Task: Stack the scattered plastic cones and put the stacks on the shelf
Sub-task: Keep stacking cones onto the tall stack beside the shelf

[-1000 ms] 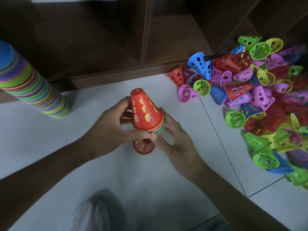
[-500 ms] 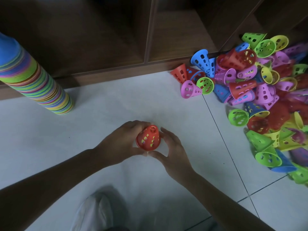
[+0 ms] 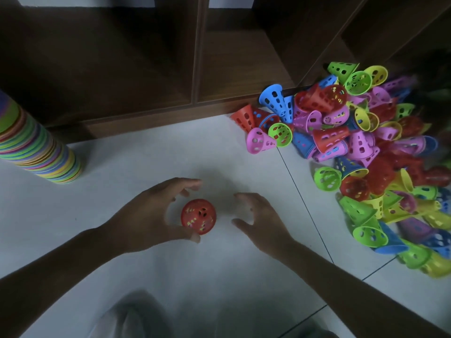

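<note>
At the lower middle of the frame, on the white floor (image 3: 136,157), stands our small stack (image 3: 198,216), a red cone on top seen from above, with yellow and other colours showing through its holes. Our left hand (image 3: 146,215) curves around its left side, thumb tip just at the rim below it and fingers spread above; whether any finger touches the plastic we cannot tell, and nothing is gripped. Our right hand (image 3: 262,219) hangs a little apart to the right, fingers loosely bent, holding nothing.

We judge these cones light, thin and perforated: stiff enough to keep shape, yet springy if squeezed hard, and smooth, so nested ones may slide apart or jam. The wide bottom rim looks the best place to hold the stack, with both hands on opposite sides, lifting from the lowest cone so none drops off.

The loose pile (image 3: 366,152) fills the right of the frame, cones lying on their sides. A tall stack (image 3: 36,145) stands at the left edge, before the dark shelf (image 3: 195,57) across the top.
</note>
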Demonstrator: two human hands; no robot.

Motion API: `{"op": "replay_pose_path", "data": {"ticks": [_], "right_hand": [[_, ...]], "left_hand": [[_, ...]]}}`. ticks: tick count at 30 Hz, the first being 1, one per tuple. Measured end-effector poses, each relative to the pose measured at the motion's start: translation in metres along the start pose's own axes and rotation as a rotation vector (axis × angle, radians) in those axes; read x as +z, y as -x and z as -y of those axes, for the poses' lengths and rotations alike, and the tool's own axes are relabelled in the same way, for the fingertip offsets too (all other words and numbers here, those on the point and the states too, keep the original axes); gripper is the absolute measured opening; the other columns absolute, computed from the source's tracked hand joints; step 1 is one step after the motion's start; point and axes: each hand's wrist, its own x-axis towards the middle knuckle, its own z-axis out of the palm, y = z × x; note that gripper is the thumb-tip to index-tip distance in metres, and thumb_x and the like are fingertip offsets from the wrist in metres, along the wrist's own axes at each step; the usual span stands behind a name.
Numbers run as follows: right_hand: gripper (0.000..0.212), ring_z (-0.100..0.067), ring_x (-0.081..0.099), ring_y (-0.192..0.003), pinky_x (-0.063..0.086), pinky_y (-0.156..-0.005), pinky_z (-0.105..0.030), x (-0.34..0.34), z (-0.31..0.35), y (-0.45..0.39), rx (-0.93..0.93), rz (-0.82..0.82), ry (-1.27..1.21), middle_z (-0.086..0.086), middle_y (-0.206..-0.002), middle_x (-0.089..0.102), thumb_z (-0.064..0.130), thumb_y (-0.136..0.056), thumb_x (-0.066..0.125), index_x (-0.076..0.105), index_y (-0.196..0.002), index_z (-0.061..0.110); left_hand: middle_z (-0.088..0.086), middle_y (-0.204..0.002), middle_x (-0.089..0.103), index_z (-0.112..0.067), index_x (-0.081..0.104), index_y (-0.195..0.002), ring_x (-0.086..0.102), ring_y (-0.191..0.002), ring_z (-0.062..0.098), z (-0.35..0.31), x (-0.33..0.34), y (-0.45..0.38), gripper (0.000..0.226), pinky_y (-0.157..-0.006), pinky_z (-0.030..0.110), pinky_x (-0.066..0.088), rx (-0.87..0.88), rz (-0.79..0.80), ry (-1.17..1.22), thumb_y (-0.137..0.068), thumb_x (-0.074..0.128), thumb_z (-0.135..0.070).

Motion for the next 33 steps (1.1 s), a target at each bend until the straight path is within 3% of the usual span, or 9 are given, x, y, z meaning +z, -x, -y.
{"op": "replay_pose_path", "data": {"ticks": [4, 8, 13, 15, 19, 27, 33], "right_hand": [[0.043, -0.016, 0.058, -0.114, 0.051, -0.096, -0.043, -0.029, -0.019, -0.031, -0.017, -0.177, 0.047, 0.004, -0.123, 0.064, 0.02, -0.088, 0.072, 0.061, -0.13, 0.02], [0.037, -0.023, 0.059, -0.112, 0.052, -0.095, -0.047, -0.064, -0.025, -0.072, 0.045, -0.372, 0.019, -0.004, -0.123, 0.064, 0.025, -0.092, 0.071, 0.062, -0.126, 0.013], [0.042, -0.032, 0.048, -0.121, 0.045, -0.101, -0.043, -0.099, -0.032, -0.118, 0.204, -0.54, -0.013, -0.014, -0.128, 0.055, 0.026, -0.092, 0.069, 0.056, -0.13, 0.014], [0.046, -0.035, 0.047, -0.124, 0.043, -0.104, -0.046, -0.109, -0.036, -0.135, 0.273, -0.524, -0.011, -0.016, -0.131, 0.053, 0.028, -0.091, 0.069, 0.055, -0.132, 0.015], [0.055, -0.037, 0.043, -0.128, 0.041, -0.107, -0.049, -0.121, -0.039, -0.158, 0.303, -0.461, 0.012, -0.018, -0.136, 0.049, 0.033, -0.091, 0.07, 0.051, -0.139, 0.017], [0.033, -0.034, 0.055, -0.117, 0.049, -0.096, -0.041, -0.119, -0.049, -0.175, 0.259, -0.367, 0.119, -0.014, -0.128, 0.054, 0.029, -0.098, 0.059, 0.059, -0.129, 0.016], [0.038, -0.033, 0.054, -0.119, 0.046, -0.101, -0.041, -0.114, -0.053, -0.164, 0.254, -0.297, 0.019, -0.015, -0.139, 0.045, 0.032, -0.103, 0.051, 0.049, -0.139, 0.023]], "left_hand": [[-0.028, -0.127, 0.06, -0.038, 0.055, -0.132, 0.059, -0.117, 0.003, -0.009, -0.008, -0.01, 0.059, -0.092, 0.018, 0.051, 0.073, -0.111, 0.045, -0.084, 0.055, -0.072], [-0.026, -0.117, 0.065, -0.036, 0.06, -0.125, 0.062, -0.109, 0.001, -0.011, -0.011, -0.035, 0.052, -0.088, 0.021, 0.053, 0.044, -0.171, 0.009, -0.087, 0.048, -0.069], [-0.025, -0.114, 0.065, -0.035, 0.061, -0.12, 0.062, -0.103, -0.002, -0.017, -0.002, -0.085, 0.039, -0.09, 0.031, 0.056, 0.003, -0.182, -0.05, -0.09, 0.058, -0.06], [-0.019, -0.119, 0.065, -0.032, 0.061, -0.122, 0.062, -0.104, 0.002, -0.024, 0.002, -0.11, 0.034, -0.09, 0.03, 0.056, 0.005, -0.17, -0.084, -0.092, 0.066, -0.048], [-0.011, -0.126, 0.063, -0.028, 0.058, -0.128, 0.06, -0.107, 0.006, -0.035, 0.006, -0.15, 0.04, -0.087, 0.023, 0.051, 0.053, -0.141, -0.204, -0.093, 0.067, -0.044], [-0.002, -0.143, 0.052, -0.025, 0.049, -0.142, 0.055, -0.123, 0.018, -0.036, 0.015, -0.218, 0.059, -0.098, 0.035, 0.053, 0.145, -0.099, -0.296, -0.091, 0.071, -0.043], [0.001, -0.157, 0.029, -0.025, 0.033, -0.154, 0.032, -0.143, 0.022, -0.044, 0.036, -0.243, 0.073, -0.1, 0.037, 0.054, 0.203, 0.024, -0.511, -0.093, 0.066, -0.046]]}}
